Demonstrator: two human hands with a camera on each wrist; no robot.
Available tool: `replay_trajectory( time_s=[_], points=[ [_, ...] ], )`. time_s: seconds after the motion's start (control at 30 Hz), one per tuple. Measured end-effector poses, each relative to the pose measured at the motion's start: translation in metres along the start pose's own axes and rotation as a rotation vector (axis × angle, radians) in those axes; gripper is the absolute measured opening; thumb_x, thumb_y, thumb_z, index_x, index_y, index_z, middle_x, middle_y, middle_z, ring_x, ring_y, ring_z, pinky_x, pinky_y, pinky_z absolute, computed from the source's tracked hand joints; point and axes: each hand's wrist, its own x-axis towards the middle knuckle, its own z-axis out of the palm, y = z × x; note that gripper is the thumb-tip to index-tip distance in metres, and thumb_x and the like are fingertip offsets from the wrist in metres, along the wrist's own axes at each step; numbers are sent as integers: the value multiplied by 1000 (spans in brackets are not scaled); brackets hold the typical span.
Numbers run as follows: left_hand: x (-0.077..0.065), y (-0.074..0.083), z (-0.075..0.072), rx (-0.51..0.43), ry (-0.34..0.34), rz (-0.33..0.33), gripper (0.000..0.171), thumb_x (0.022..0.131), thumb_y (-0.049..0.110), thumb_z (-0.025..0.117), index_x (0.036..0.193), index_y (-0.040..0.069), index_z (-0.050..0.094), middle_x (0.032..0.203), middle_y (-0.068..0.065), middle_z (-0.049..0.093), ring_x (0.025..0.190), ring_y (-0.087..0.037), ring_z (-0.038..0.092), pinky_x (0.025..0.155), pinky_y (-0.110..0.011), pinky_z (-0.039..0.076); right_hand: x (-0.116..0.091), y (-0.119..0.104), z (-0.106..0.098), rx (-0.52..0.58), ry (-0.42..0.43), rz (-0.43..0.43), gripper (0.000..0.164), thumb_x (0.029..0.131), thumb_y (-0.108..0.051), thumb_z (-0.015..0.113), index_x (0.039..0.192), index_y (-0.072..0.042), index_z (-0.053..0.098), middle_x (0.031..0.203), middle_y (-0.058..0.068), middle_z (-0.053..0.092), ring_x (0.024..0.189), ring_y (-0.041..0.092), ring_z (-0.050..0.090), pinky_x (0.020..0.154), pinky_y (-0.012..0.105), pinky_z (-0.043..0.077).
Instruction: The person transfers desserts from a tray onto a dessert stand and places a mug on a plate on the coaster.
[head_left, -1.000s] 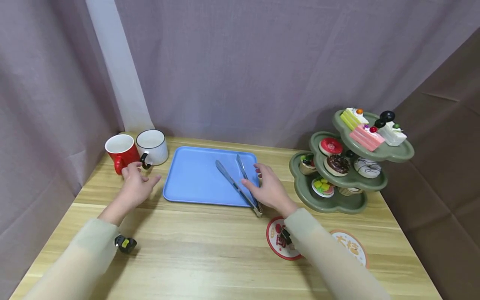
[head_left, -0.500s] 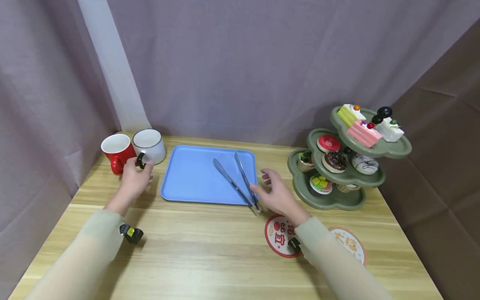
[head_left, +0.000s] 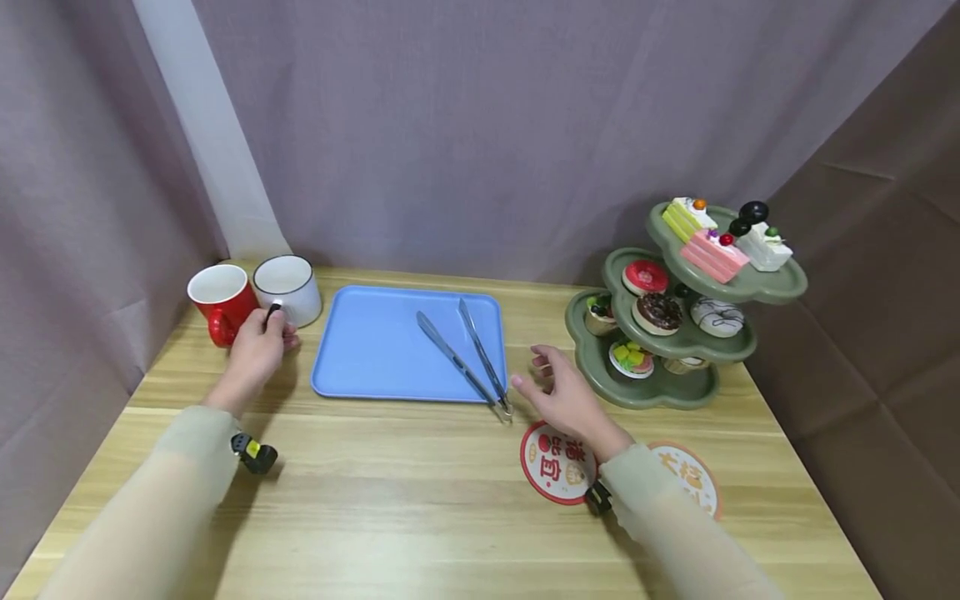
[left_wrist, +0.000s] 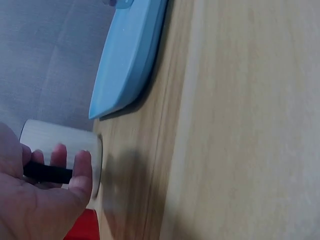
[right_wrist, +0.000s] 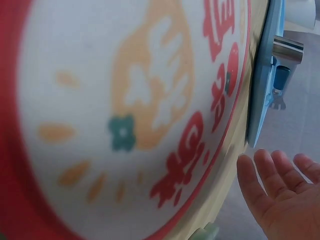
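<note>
My left hand (head_left: pixel 255 354) grips the black handle (left_wrist: pixel 47 173) of a white mug (head_left: pixel 291 292); in the left wrist view its fingers curl around that handle. The mug stands on the table, close beside a red mug (head_left: pixel 222 302). My right hand (head_left: pixel 566 396) holds nothing. It hovers with relaxed fingers right of the blue tray (head_left: pixel 375 350), near a red-rimmed round coaster (head_left: pixel 547 471). Metal tongs (head_left: pixel 468 367) lie across the tray's right part, their joined end past its front edge. In the right wrist view the coaster fills much of the picture.
At the right stands a green three-tier stand (head_left: pixel 637 396) with cake slices (head_left: pixel 716 257), doughnuts (head_left: pixel 657 313) and small tarts. An orange-rimmed coaster (head_left: pixel 690 479) lies partly under the right forearm. Grey curtains (head_left: pixel 450 142) close off the back and left of the wooden table (head_left: pixel 375 508).
My left hand has moved in to the white mug and taken hold of its handle. The right hand has drawn away from the tongs, to the right. The view has shifted slightly.
</note>
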Motion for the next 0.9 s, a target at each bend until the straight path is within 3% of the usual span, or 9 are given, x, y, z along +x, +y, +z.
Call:
replay_trajectory(
  time_s=[0.23,0.5,0.67,0.9],
  points=[
    [-7,-3,-4,37,-62,108,39,106,27,31,113,-9,45,100,-22,55,81,-19,60,71,-23,52,1,0,-2,8,-6,-7,73,90,-52,63,142,-6,42,122,15,56,108,31,57,90,47,48],
    [-16,3,-8,60,-63,253,37,106,26,34,105,-8,49,95,-22,57,81,-18,58,71,-21,51,-1,4,-3,-1,-9,-15,68,91,-48,64,141,-7,42,122,15,56,109,30,56,91,47,47],
    [-26,11,-5,82,-158,356,31,106,20,37,102,-7,51,93,-22,59,83,-26,58,73,-23,51,-5,10,-5,1,-16,-21,65,91,-46,65,142,-13,42,122,13,55,108,29,56,89,46,49],
    [-49,25,9,73,-276,485,22,104,9,40,97,-6,53,86,-19,57,78,-29,55,69,-26,49,-11,13,-11,33,-40,-61,72,88,-51,65,143,-14,39,122,12,54,108,28,57,88,43,50]
  ],
)
